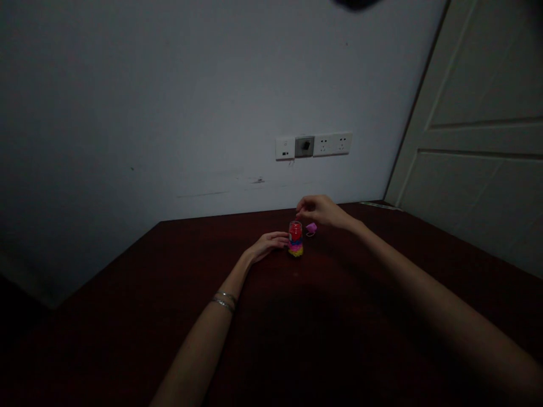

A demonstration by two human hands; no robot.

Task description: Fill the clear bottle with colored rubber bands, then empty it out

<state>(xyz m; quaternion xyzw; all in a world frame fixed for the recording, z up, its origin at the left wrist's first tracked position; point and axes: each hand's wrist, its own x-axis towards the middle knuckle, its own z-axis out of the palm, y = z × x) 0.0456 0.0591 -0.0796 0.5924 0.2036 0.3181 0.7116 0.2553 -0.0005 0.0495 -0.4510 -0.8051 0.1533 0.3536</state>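
A small clear jar [296, 239] stands upright on the dark red tabletop, filled with bands of red, blue, pink and yellow stuff. My left hand [270, 245] comes from the left with its fingers stretched out, the fingertips at the jar's left side. Above the jar's rim, slightly to the right, is my right hand [316, 210], its thumb and fingers pinched together. Whatever it pinches is too small and dark to make out; a bit of red shows below the fingertips. Just right of the jar lies a small pink-purple object [311, 228] with a pale loop under it.
The dark red tabletop [203, 265] meets a grey-white wall [190, 113] at the back. On the wall is a row of sockets and switches [331, 144], with a black plug [306, 146] in one. A pale panelled door [475, 135] stands at the right.
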